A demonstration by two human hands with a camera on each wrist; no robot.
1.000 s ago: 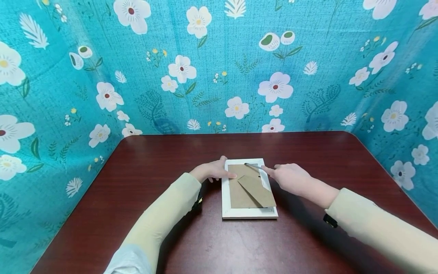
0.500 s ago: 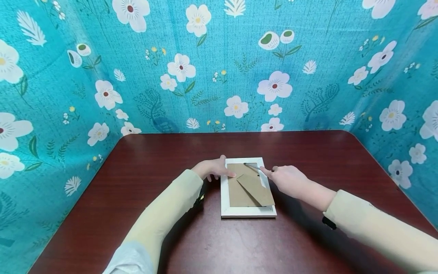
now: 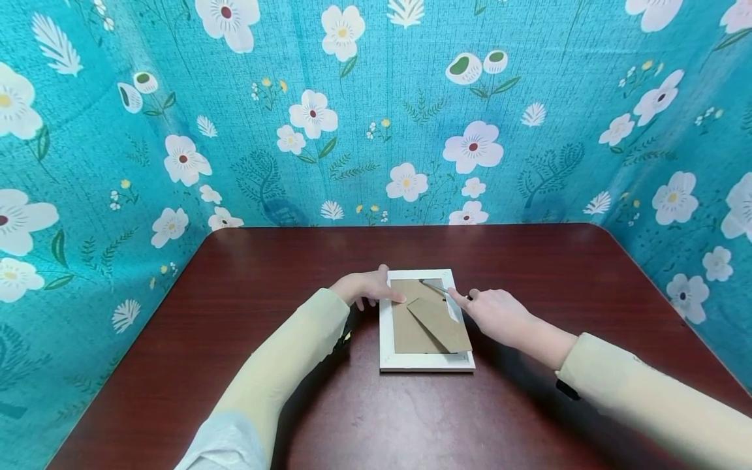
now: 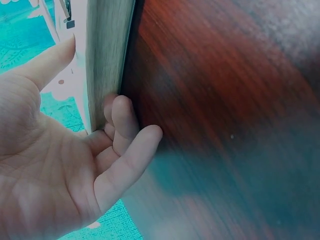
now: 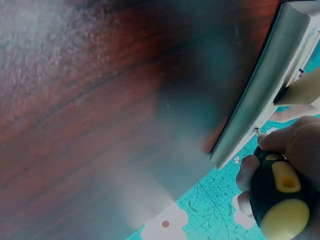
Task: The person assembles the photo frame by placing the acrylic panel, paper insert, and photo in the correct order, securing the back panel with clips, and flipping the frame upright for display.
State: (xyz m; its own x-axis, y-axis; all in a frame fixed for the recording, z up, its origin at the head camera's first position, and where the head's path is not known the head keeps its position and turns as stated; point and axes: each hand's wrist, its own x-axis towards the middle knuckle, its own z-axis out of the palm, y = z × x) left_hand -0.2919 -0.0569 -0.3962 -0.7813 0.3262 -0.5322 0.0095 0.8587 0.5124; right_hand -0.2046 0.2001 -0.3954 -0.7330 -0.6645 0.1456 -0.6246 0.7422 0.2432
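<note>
A white picture frame (image 3: 386, 339) lies face down on the table, its brown backing board (image 3: 404, 336) and angled easel stand (image 3: 442, 325) facing up. My left hand (image 3: 371, 288) grips the frame's left side near the far corner. Its thumb presses on the back while the other fingers curl by the outer edge, as the left wrist view shows. In my right hand (image 3: 498, 314) is a screwdriver (image 5: 286, 192) with a black and yellow handle, index finger stretched along the shaft. The dark screwdriver tip touches the far edge of the backing board.
The dark red wooden table (image 3: 282, 274) surrounds the frame and shines near its front. A blue flowered cloth (image 3: 364, 150) hangs behind the table and along both sides.
</note>
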